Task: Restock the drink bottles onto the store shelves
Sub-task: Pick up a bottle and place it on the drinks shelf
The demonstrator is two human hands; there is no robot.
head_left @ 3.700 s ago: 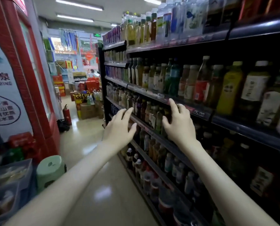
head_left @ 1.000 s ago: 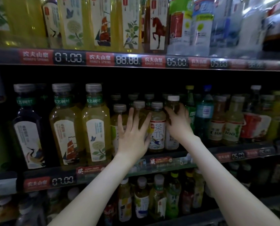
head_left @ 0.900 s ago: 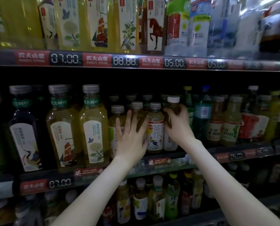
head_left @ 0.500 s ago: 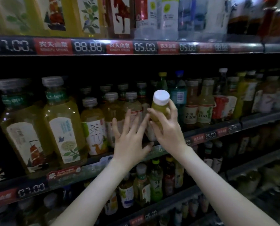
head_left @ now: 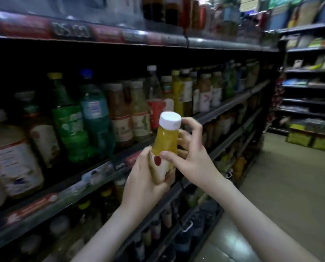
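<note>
At frame centre, the left hand (head_left: 144,184) wraps the base of a bottle (head_left: 164,146), held clear of the shelf (head_left: 101,171); the right hand (head_left: 193,157) pinches its neck. Reshelving could topple packed neighbours if it nudges them. Blur hides labels and price tags; the bottle's base is covered.

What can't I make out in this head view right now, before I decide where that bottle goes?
- Label of the white-capped yellow drink bottle: covered by the left hand and the thumb of the right hand.
- Price tags on the shelf rail: motion-blurred, unreadable.
- Top-shelf price strip: blurred.
- Any free slot behind the green bottle row: dark, front bottles block it.
- Large jar: cut off by the left edge.
</note>
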